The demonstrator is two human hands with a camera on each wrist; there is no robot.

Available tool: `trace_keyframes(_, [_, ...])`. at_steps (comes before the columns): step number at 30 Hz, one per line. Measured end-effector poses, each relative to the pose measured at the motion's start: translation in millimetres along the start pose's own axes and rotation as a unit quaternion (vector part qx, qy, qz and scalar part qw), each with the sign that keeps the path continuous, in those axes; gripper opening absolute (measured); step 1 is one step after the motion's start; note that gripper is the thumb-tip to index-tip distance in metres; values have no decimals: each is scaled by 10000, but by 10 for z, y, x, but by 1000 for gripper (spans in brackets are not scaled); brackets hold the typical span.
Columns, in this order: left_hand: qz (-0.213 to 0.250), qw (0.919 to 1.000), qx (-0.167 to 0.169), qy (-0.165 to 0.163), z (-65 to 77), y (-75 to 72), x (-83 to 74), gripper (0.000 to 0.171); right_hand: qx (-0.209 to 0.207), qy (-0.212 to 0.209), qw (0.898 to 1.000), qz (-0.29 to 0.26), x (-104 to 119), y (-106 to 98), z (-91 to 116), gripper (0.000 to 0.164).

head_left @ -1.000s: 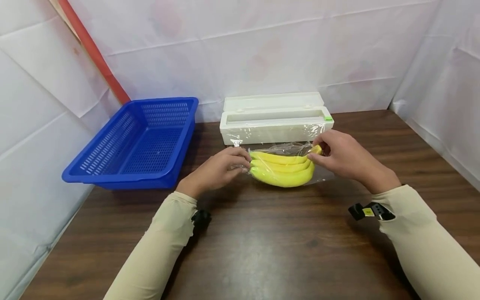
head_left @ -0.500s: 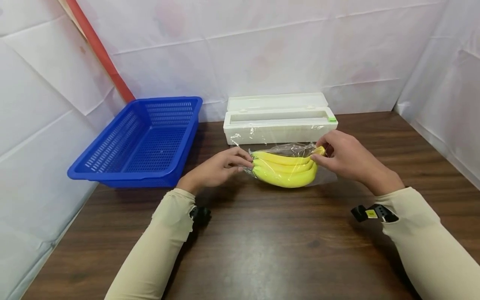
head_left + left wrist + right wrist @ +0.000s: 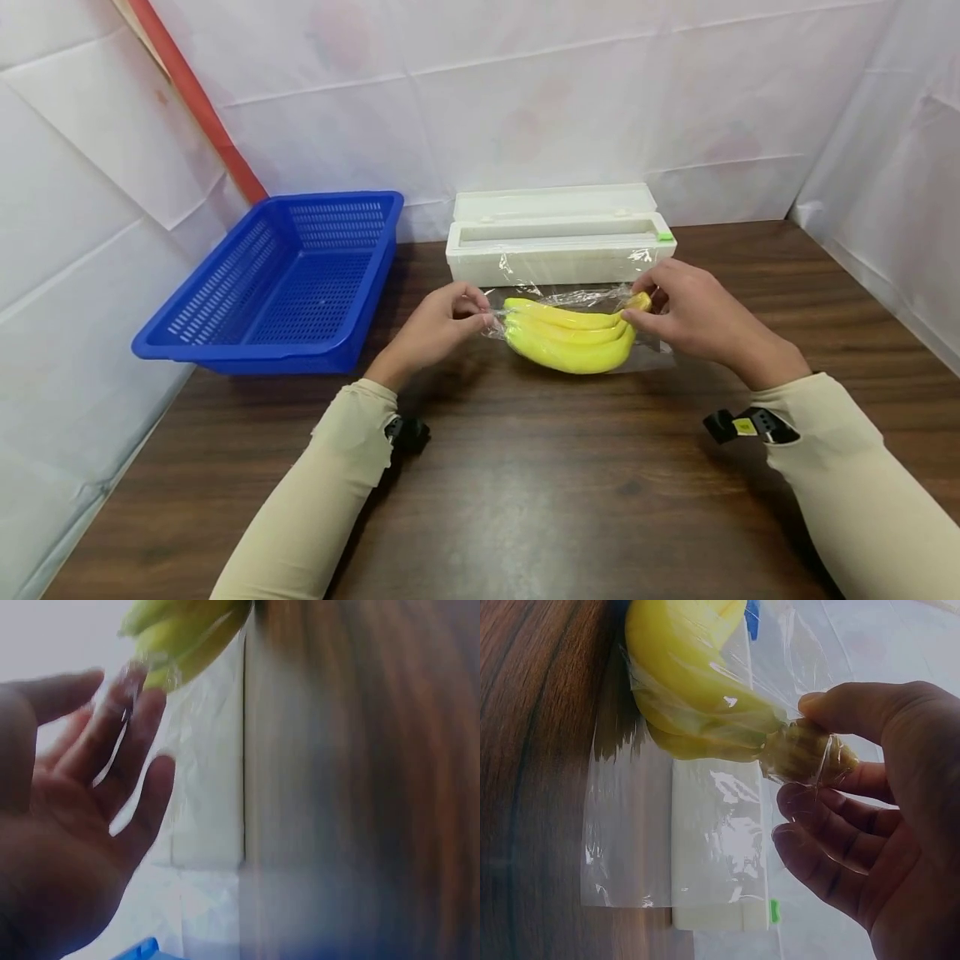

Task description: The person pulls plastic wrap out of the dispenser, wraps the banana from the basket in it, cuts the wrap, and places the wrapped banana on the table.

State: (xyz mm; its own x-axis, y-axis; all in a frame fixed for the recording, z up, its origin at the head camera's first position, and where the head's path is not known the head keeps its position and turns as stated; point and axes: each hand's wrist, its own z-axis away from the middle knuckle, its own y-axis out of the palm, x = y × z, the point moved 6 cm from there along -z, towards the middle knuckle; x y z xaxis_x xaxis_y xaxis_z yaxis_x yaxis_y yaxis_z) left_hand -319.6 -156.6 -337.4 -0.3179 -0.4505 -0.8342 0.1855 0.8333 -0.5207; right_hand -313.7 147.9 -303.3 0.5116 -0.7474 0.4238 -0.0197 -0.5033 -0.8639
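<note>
A bunch of yellow bananas [image 3: 573, 340], wrapped in clear plastic film [image 3: 634, 832], is held between both hands over the brown table [image 3: 540, 492]. My right hand [image 3: 701, 321] grips the brown stem through the film, thumb on one side and fingers on the other. At the bananas' green-tinged tips, my left hand [image 3: 435, 329] pinches the gathered end of the film between thumb and fingertips. A loose flap of film hangs beside the stem in the right wrist view. The left wrist view is partly blurred; bananas [image 3: 187, 637] show beyond the fingertips.
Just behind the bananas lies a long white box [image 3: 562, 267] with its lid raised and a green piece at its right end. A blue slotted basket [image 3: 247, 354] stands to the left. White sheeting [image 3: 525, 100] hangs around the back and sides.
My left hand's fingers have moved off the banana tips and a little outward, drawing the film's end together. The right hand stays on the stem.
</note>
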Motion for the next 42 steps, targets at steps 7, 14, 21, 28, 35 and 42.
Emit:
trace_keyframes(7, [-701, 9938, -815, 268, -18, -18, -66, 14, 51, -34, 10000, 40, 8, 1, -1, 30])
trace_keyframes(14, [-2365, 9541, -1528, 1020, 40, -37, -240, 6, 109, -148, 9998, -9, 22, 12, -2, 29])
trace_keyframes(21, [-2988, 9416, -1536, 223, 67, 9, -262, 6, 128, -142, 9998, 15, 32, 17, 6, 28])
trace_keyframes(28, [-2814, 9510, -1277, -86, 55, 51, -232, 10, 134, -209, 9997, -41, 43, 12, 4, 29])
trace_keyframes(35, [-1815, 9785, -964, -183, 28, 103, -177, 8, 126, -65, 9999, -93, 20, 39, -12, 24])
trace_keyframes(42, [-1182, 9852, -1210, -265, 12, 99, -157, 4, 119, -73, 9999, -92, 18, 37, -14, 24])
